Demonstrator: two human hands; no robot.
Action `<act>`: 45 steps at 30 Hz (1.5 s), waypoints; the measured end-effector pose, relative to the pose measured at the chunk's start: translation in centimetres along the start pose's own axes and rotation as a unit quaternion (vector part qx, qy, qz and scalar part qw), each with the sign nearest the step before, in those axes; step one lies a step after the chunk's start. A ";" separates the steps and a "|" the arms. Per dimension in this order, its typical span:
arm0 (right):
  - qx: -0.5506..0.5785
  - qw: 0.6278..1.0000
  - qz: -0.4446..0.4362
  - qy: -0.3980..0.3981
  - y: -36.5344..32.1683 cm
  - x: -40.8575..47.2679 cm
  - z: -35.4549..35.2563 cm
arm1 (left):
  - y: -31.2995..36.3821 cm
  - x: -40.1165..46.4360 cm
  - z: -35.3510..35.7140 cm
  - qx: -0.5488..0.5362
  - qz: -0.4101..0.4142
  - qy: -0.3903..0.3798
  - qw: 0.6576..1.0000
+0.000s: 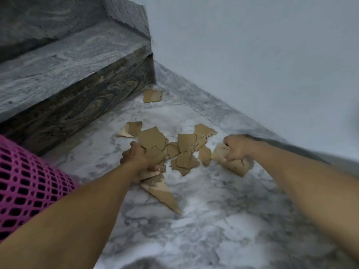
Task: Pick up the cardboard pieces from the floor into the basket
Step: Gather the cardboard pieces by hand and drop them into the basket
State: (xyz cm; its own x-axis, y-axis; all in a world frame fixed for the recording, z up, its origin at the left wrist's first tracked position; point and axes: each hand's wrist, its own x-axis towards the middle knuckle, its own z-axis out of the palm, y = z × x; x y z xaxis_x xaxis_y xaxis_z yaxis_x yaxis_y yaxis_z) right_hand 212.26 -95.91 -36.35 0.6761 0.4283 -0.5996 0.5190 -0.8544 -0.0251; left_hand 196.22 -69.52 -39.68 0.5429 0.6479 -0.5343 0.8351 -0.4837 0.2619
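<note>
Head view: torn cardboard pieces (167,148) are scattered on the marble floor (204,220) near the corner, one stray scrap (152,95) apart by the stair step (77,61); the left hand (138,159) is clamped on several pieces and the right hand (236,148) is curled round a crumpled wad (236,166). Loose outer pieces could be shed from the overfilled left grip on the way to the pink mesh basket (25,181) at left, and the stray scrap could be missed. Grey-veined marble is bounded by a pale wall (252,55).
</note>
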 end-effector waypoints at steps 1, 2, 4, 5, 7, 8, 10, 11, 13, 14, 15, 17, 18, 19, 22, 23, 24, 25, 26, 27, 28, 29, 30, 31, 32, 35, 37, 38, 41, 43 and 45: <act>0.006 1.000 -0.014 -0.012 -0.1 0.3 -0.7 | -0.1 0.2 -0.3 0.017 0.015 -0.012 1.000; 0.017 1.000 -0.022 -0.010 -0.4 0.4 -1.5 | -0.2 0.4 -0.7 0.031 0.034 -0.025 0.999; 0.037 0.999 -0.038 -0.013 -1.5 0.7 -3.1 | -0.1 0.8 -1.8 0.039 0.060 -0.064 0.995; 0.045 0.998 -0.042 -0.016 -2.0 1.2 -3.5 | 0.0 1.0 -2.4 0.045 0.067 -0.081 0.993; 0.071 0.996 -0.047 -0.016 -3.3 1.9 -4.3 | 0.3 1.3 -3.8 0.078 0.072 -0.105 0.989; 0.097 0.994 -0.047 -0.014 -4.1 1.8 -4.4 | 0.5 1.5 -4.5 0.098 0.076 -0.110 0.986; 0.133 0.990 -0.036 -0.009 -5.5 2.5 -4.3 | 0.8 2.1 -5.5 0.131 0.084 -0.107 0.982; 0.143 0.989 -0.028 -0.004 -6.0 3.0 -4.1 | 0.9 2.4 -5.9 0.145 0.091 -0.104 0.980; 0.172 0.985 -0.018 0.009 -6.9 4.0 -3.2 | 1.2 2.8 -6.4 0.172 0.106 -0.094 0.975; 0.185 0.983 -0.009 0.015 -7.3 4.7 -2.8 | 1.4 3.2 -6.5 0.185 0.110 -0.086 0.973; 0.190 0.981 0.009 0.027 -7.5 5.5 -2.2 | 1.6 3.5 -6.6 0.198 0.114 -0.081 0.970; 0.213 0.974 0.061 0.051 -8.1 6.0 -1.8 | 1.8 4.3 -6.5 0.218 0.123 -0.076 0.965; 0.227 0.968 0.082 0.064 -8.3 6.2 -1.5 | 1.9 4.7 -6.4 0.224 0.127 -0.068 0.964; 0.234 0.965 0.097 0.075 -8.5 6.4 -1.3 | 1.9 5.0 -6.2 0.226 0.129 -0.056 0.964; 0.241 0.957 0.123 0.103 -9.0 7.4 -0.9 | 1.8 6.1 -6.1 0.196 0.132 -0.028 0.971; 0.242 0.956 0.130 0.106 -9.2 7.7 -0.9 | 1.8 6.4 -6.2 0.188 0.130 -0.025 0.973; 0.241 0.955 0.130 0.111 -9.4 7.9 -1.0 | 1.8 6.8 -6.2 0.185 0.126 -0.025 0.974; 0.242 0.956 0.127 0.108 -9.4 8.3 -0.9 | 1.8 7.2 -6.2 0.181 0.121 -0.030 0.975; 0.246 0.956 0.119 0.106 -9.6 8.4 -0.9 | 1.7 7.6 -6.2 0.175 0.116 -0.037 0.977; 0.253 0.956 0.110 0.098 -9.6 8.7 -0.9 | 1.7 8.1 -6.1 0.167 0.114 -0.044 0.978; 0.262 0.956 0.095 0.094 -9.7 8.7 -0.9 | 1.6 8.4 -6.0 0.163 0.114 -0.046 0.979; 0.267 0.956 0.079 0.090 -9.8 8.8 -0.9 | 1.5 8.6 -5.9 0.160 0.116 -0.042 0.979; 0.269 0.957 0.066 0.090 -9.8 8.7 -1.0 | 1.5 8.6 -5.9 0.160 0.119 -0.033 0.979; 0.269 0.957 0.056 0.092 -10.0 8.5 -1.1 | 1.5 8.6 -5.8 0.160 0.119 -0.023 0.980; 0.269 0.957 0.049 0.095 -10.1 8.3 -1.2 | 1.4 8.5 -5.8 0.158 0.116 -0.015 0.980; 0.291 0.950 0.019 0.110 -10.4 7.6 -1.6 | 1.0 7.8 -5.4 0.130 0.098 0.010 0.987; 0.334 0.937 0.004 0.107 -10.0 7.3 -2.2 | 0.9 7.6 -5.2 0.074 0.097 0.037 0.992; 0.358 0.928 0.004 0.100 -9.5 7.2 -2.6 | 0.8 7.4 -5.1 0.048 0.099 0.049 0.993; 0.406 0.910 0.021 0.081 -7.8 6.4 -4.0 | 0.5 6.6 -4.9 0.011 0.096 0.077 0.992; 0.445 0.893 0.025 0.062 -6.7 5.5 -4.6 | 0.3 6.1 -4.8 -0.011 0.092 0.083 0.992; 0.480 0.876 0.022 0.043 -5.8 4.6 -4.9 | 0.1 5.6 -4.7 -0.040 0.092 0.090 0.991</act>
State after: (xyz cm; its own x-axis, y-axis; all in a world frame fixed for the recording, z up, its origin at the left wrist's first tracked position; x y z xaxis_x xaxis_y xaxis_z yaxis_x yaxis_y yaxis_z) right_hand 214.92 -87.60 -35.05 0.7429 0.3737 -0.5554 -0.1601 -0.7064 -0.6895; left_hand 199.72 -63.15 -38.85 0.6883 0.6502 -0.3217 0.7205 -0.5606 0.4082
